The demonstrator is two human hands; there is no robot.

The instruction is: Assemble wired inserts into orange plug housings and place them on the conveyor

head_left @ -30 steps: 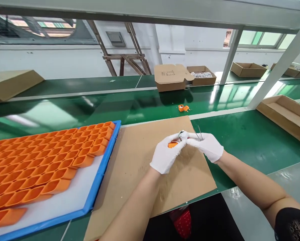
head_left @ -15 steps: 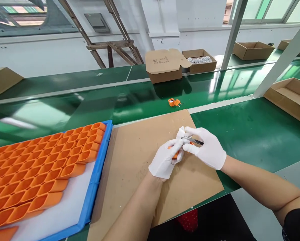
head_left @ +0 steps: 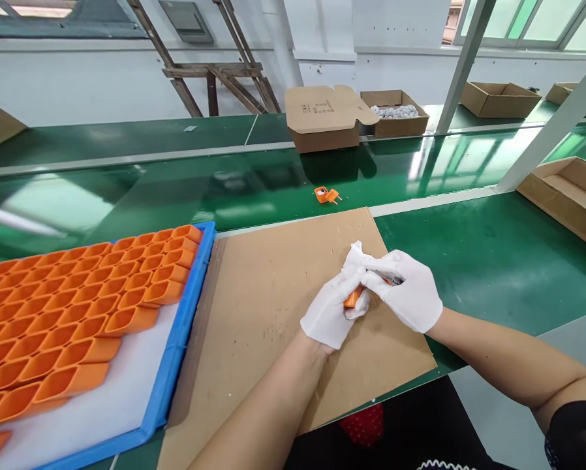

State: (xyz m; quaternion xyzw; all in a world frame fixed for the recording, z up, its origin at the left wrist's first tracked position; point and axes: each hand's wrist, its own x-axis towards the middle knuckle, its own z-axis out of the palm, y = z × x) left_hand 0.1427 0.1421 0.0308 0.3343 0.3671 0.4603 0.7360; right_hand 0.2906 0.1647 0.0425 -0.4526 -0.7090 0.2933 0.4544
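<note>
My left hand (head_left: 335,303), in a white glove, is closed around an orange plastic part (head_left: 353,297), most of which its fingers hide. Against its fingertips, my gloved right hand (head_left: 406,287) is closed with a dark metal tool (head_left: 393,279) lying in it; the tool's tip is hidden. Both hands are over the right part of a brown cardboard sheet (head_left: 263,313). Beyond the sheet, another orange piece with two pins (head_left: 328,195) lies on the green surface.
At the left, a blue tray (head_left: 175,356) holds rows of orange shells (head_left: 82,313). An open carton (head_left: 567,196) stands at the right. Further back are a lidded carton (head_left: 325,137) and a box of small whitish pieces (head_left: 400,127). A slanted grey post (head_left: 542,137) rises at the right.
The fingertips of my two hands have come closer together. The tool now lies further inside my right hand, with less of it showing. The camera view has shifted slightly.
</note>
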